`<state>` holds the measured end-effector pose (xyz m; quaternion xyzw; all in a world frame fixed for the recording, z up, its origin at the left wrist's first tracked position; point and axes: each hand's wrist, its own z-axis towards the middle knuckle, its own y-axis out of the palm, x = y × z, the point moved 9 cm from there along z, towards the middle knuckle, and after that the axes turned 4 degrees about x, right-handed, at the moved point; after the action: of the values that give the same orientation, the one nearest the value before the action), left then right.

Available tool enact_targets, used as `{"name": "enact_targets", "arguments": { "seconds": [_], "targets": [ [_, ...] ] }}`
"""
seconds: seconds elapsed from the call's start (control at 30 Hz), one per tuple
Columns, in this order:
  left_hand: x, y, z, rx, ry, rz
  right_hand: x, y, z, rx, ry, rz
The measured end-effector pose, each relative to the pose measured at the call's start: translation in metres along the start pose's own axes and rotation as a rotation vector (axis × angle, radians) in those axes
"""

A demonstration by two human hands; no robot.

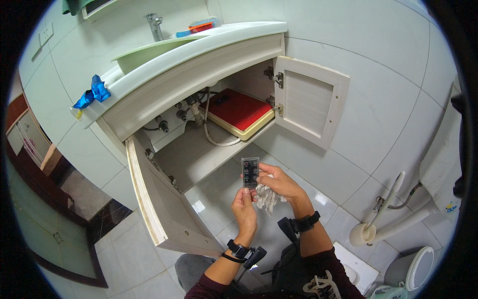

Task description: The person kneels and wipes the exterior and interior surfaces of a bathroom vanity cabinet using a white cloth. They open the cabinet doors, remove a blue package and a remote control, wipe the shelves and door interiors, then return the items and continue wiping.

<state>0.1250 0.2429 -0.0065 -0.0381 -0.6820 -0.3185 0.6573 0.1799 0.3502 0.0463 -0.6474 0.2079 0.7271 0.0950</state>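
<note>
Upright between my two hands is a small black remote control [250, 173] with several round buttons, apparently in a clear cover. My left hand [244, 211] pinches its lower end between thumb and fingers. My right hand [280, 183] grips its right edge and also holds a crumpled whitish cloth or tissue [267, 196] that hangs beneath the palm. Beyond the hands stands an open vanity cabinet [186, 160]. A red-topped scale with a cream rim [239, 112] lies on its floor, beside a grey drain hose [206, 130].
Cabinet doors stand open at left [160, 202] and right [310, 101]. Above are a faucet [155, 28], a green basin [149, 54], brushes [198, 27] and blue foil packaging [93, 91]. At lower right are a toilet brush holder [362, 234] and a lidded bin [407, 269].
</note>
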Motion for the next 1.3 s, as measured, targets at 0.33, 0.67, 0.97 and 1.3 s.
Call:
{"name": "enact_targets", "arguments": {
  "seconds": [0.33, 0.67, 0.97, 1.3],
  "targets": [
    [0.003, -0.001, -0.002, 0.006, -0.007, 0.021, 0.000, 0.001, 0.002, 0.005, -0.016, 0.006],
    [0.004, -0.002, -0.002, -0.001, 0.009, 0.028, -0.002, 0.003, 0.001, 0.007, -0.003, 0.031],
    [0.001, -0.007, -0.001, -0.004, 0.025, 0.047, -0.012, 0.004, -0.002, 0.037, -0.079, 0.046],
    [-0.002, -0.010, -0.003, -0.015, 0.020, 0.062, -0.022, 0.005, -0.003, 0.054, -0.125, 0.050]
  ]
}}
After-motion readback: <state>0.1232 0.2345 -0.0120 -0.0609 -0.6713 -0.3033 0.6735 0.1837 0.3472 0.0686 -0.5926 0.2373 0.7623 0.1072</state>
